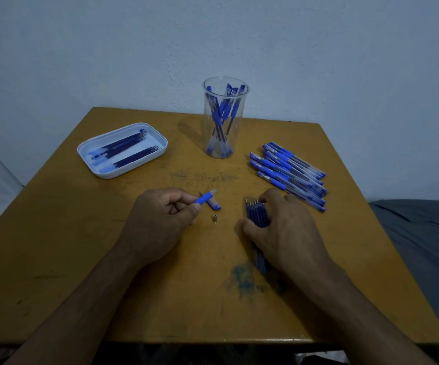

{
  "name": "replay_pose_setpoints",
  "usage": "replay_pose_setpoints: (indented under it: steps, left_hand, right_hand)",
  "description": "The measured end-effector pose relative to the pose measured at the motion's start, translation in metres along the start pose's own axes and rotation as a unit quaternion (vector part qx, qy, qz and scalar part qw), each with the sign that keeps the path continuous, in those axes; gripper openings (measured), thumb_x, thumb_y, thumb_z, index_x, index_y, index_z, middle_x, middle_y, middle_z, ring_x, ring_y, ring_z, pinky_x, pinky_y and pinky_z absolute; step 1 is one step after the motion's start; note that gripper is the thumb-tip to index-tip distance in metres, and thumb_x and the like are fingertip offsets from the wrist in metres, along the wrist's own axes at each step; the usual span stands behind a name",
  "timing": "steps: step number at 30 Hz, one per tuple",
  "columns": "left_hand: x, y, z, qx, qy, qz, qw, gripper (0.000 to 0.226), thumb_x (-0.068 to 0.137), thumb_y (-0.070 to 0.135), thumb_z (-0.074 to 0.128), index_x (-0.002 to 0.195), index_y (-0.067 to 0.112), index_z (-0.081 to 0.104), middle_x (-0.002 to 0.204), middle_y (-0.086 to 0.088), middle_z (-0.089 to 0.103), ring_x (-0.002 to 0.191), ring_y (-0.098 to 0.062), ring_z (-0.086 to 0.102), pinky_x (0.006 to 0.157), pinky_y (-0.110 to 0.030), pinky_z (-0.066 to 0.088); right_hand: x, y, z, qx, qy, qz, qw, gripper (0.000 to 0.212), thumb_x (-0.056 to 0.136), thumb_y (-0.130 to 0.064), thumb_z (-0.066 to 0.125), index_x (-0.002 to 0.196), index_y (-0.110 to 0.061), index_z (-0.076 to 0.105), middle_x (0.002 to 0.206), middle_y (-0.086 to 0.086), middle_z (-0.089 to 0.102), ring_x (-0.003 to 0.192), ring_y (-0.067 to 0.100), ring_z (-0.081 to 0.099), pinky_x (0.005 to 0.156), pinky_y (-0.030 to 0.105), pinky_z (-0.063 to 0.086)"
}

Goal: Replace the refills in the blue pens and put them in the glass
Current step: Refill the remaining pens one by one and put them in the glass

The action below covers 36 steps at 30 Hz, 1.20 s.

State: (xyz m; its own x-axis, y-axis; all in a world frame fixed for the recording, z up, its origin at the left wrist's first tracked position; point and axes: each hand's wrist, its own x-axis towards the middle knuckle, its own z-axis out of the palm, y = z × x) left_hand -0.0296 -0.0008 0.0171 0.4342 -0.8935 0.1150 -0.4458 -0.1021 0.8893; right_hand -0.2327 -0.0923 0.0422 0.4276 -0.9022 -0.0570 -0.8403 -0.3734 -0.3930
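My left hand (160, 219) grips a blue pen barrel (205, 197) with a blue rubber grip, its open front end pointing up and right. A blue pen cap (212, 204) lies just behind it on the table, and a small metal pen tip (215, 219) lies below it. My right hand (284, 230) rests over a bundle of blue refills (256, 214), fingers curled round them, their metal points facing away from me. The clear glass (225, 119) stands at the back centre with several blue pens in it.
A pile of several blue pens (289, 172) lies at the right of the yellow-brown table (81, 246). A white tray (99, 173) at the back left holds several refills. Grey fabric shows beyond the table's right edge. A blue ink stain marks the table near me.
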Motion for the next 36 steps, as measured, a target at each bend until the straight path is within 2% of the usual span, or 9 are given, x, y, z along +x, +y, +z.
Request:
replay_pose_setpoints:
  steps: [7,10,14,17,22,27,31,34,36]
  left_hand:
    - [0.002,0.002,-0.005,-0.048,0.031,-0.021,0.998,0.006,0.094,0.021,0.069,0.096,0.025,0.073,0.076,0.0,0.075,0.055,-0.001,0.062,0.051,-0.012,0.046]
    - [0.004,0.0,-0.02,-0.095,0.089,-0.041,0.991,0.007,0.095,0.022,0.068,0.1,0.022,0.072,0.076,-0.001,0.075,0.055,-0.003,0.061,0.05,-0.015,0.046]
    - [0.01,-0.013,-0.055,-0.132,0.2,-0.058,0.969,0.01,0.096,0.024,0.067,0.103,0.019,0.073,0.077,-0.005,0.074,0.058,-0.015,0.06,0.055,-0.03,0.051]
    - [0.011,-0.024,-0.081,-0.144,0.263,-0.078,0.951,0.011,0.098,0.029,0.064,0.105,0.023,0.07,0.079,-0.005,0.074,0.061,-0.015,0.062,0.057,-0.033,0.054]
    - [0.013,-0.048,-0.116,-0.175,0.342,-0.128,0.914,0.023,0.097,0.032,0.066,0.112,0.015,0.07,0.073,0.0,0.073,0.059,-0.012,0.061,0.058,-0.034,0.05]
    - [0.01,-0.055,-0.137,-0.19,0.371,-0.144,0.897,0.015,0.098,0.024,0.065,0.108,0.015,0.071,0.079,-0.005,0.073,0.062,-0.012,0.061,0.064,-0.033,0.055]
    - [0.007,-0.058,-0.148,-0.177,0.392,-0.146,0.891,0.009,0.098,0.023,0.064,0.092,0.026,0.07,0.078,-0.003,0.072,0.067,-0.014,0.063,0.073,-0.037,0.058]
    - [0.008,-0.061,-0.154,-0.181,0.402,-0.16,0.883,0.015,0.097,0.024,0.065,0.084,0.031,0.068,0.076,0.001,0.073,0.069,-0.013,0.065,0.076,-0.038,0.059]
    - [0.009,-0.062,-0.156,-0.186,0.406,-0.169,0.879,0.011,0.096,0.024,0.066,0.088,0.029,0.07,0.076,0.002,0.073,0.068,-0.013,0.065,0.075,-0.037,0.059]
  right_hand:
    - [0.001,-0.002,-0.003,-0.021,0.002,-0.011,1.0,0.059,0.09,-0.064,0.059,0.141,-0.037,0.043,0.129,-0.003,0.049,0.106,0.013,0.052,0.077,0.028,0.05]
    - [0.003,-0.014,-0.005,-0.04,0.02,-0.029,0.999,0.056,0.09,-0.067,0.058,0.138,-0.04,0.046,0.126,-0.004,0.05,0.108,0.013,0.053,0.08,0.029,0.051]
    - [0.013,-0.05,-0.005,-0.02,0.003,-0.091,0.996,0.051,0.089,-0.067,0.058,0.133,-0.042,0.052,0.117,-0.007,0.051,0.102,0.01,0.054,0.076,0.028,0.053]
    - [0.03,-0.091,0.005,0.007,0.005,-0.158,0.987,0.041,0.092,-0.06,0.06,0.128,-0.039,0.058,0.111,-0.008,0.054,0.095,0.009,0.054,0.07,0.026,0.048]
    - [0.084,-0.167,0.039,-0.009,0.024,-0.253,0.967,0.023,0.097,-0.031,0.062,0.116,-0.024,0.073,0.111,0.001,0.067,0.095,0.018,0.062,0.074,0.031,0.05]
    - [0.135,-0.221,0.058,-0.096,-0.011,-0.299,0.949,0.028,0.095,-0.012,0.062,0.12,-0.019,0.072,0.116,0.006,0.072,0.102,0.023,0.066,0.08,0.031,0.053]
    - [0.156,-0.241,0.066,-0.179,-0.087,-0.308,0.931,0.025,0.093,-0.008,0.066,0.114,-0.016,0.076,0.113,0.007,0.074,0.101,0.023,0.069,0.088,0.033,0.057]
    - [0.162,-0.246,0.069,-0.199,-0.115,-0.315,0.921,0.021,0.093,-0.008,0.067,0.11,-0.012,0.078,0.108,0.007,0.076,0.097,0.022,0.07,0.083,0.027,0.054]
    - [0.163,-0.247,0.068,-0.199,-0.12,-0.326,0.916,0.019,0.093,-0.009,0.068,0.11,-0.012,0.076,0.11,0.007,0.075,0.099,0.021,0.069,0.078,0.024,0.049]
